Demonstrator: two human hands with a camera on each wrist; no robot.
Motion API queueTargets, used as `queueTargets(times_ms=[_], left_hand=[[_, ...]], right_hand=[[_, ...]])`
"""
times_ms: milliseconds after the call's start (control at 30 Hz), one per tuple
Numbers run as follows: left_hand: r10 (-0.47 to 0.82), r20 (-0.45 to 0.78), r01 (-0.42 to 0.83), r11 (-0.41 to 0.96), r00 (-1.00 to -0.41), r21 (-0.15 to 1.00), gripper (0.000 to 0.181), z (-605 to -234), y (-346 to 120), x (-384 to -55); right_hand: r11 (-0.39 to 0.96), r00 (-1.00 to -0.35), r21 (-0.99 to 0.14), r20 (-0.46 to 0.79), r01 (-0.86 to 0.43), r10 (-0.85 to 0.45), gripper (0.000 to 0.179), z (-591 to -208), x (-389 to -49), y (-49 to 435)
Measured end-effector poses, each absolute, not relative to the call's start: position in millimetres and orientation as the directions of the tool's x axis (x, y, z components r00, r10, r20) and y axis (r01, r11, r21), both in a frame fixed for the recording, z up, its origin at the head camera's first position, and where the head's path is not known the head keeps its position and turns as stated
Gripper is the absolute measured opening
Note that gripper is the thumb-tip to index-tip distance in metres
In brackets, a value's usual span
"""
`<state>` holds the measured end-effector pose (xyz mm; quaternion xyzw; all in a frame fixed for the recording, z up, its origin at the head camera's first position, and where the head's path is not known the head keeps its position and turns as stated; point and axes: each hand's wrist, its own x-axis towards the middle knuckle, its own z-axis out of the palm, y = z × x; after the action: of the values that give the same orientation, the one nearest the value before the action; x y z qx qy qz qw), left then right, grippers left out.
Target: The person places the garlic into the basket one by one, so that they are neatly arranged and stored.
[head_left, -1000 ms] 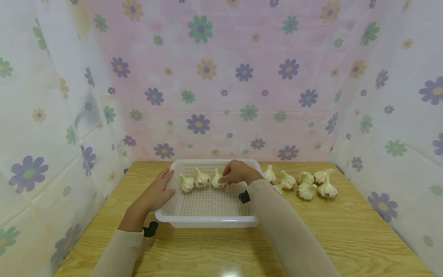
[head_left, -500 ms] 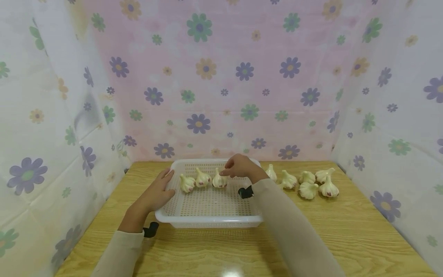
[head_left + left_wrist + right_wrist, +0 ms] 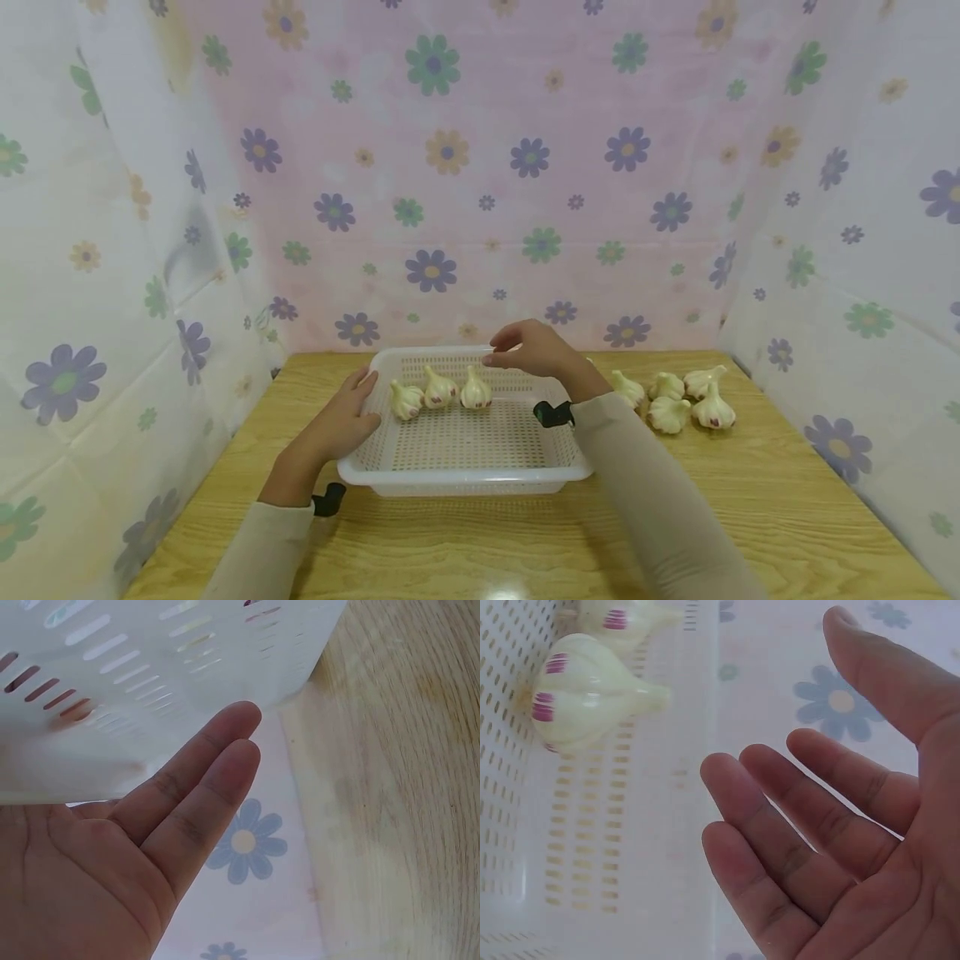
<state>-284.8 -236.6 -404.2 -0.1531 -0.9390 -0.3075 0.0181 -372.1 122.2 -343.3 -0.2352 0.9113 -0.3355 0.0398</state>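
Note:
A white plastic basket [image 3: 465, 477] with slotted walls stands on the table. Inside, three garlic bulbs [image 3: 439, 390] sit in a row toward the back left, stems up. My left hand [image 3: 339, 423] holds the basket's left rim, thumb on the inner side; in the left wrist view two straight fingers [image 3: 202, 802] lie below the rim, outside the wall. Above the back right of the basket is my right hand [image 3: 538, 350], fingers relaxed and apart, holding nothing. The right wrist view shows the nearest garlic bulb [image 3: 592, 694] apart from the fingertips.
Several more garlic bulbs [image 3: 667, 414] lie on the wooden table [image 3: 750, 508] right of the basket, some partly behind my right forearm. Flowered cloth [image 3: 487, 167] closes off the back and both sides. Black wrist cameras [image 3: 553, 413] stick out from the sleeves.
My right hand has let go of the third garlic bulb, then risen and moved right, its fingers spreading. That bulb stays upright in the basket. The left hand has hardly moved.

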Motion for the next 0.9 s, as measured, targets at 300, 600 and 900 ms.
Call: queueTargets(times_ms=[300,600,900], left_hand=[[0.269,0.114,0.284,0.766,-0.956,0.577,0.078,-404.6,-234.6,-284.1],[0.271,0.105,0.280,0.762,-0.957,0.584,0.078,-406.8,-235.1,-285.5],[0.263,0.096,0.269,0.770,-0.960,0.578,0.077,-405.0,-235.5,-284.8]], right_hand=[[0.609,-0.868,-0.650,0.169,-0.454,-0.467,0.055,-335.5,-351.3,154.9],[0.483,-0.853,-0.738,0.241,-0.471,-0.463,0.048,-341.6,-326.1,193.8],[0.481,-0.865,-0.745,0.259,-0.462,-0.430,0.048,-359.6,-314.5,231.8]])
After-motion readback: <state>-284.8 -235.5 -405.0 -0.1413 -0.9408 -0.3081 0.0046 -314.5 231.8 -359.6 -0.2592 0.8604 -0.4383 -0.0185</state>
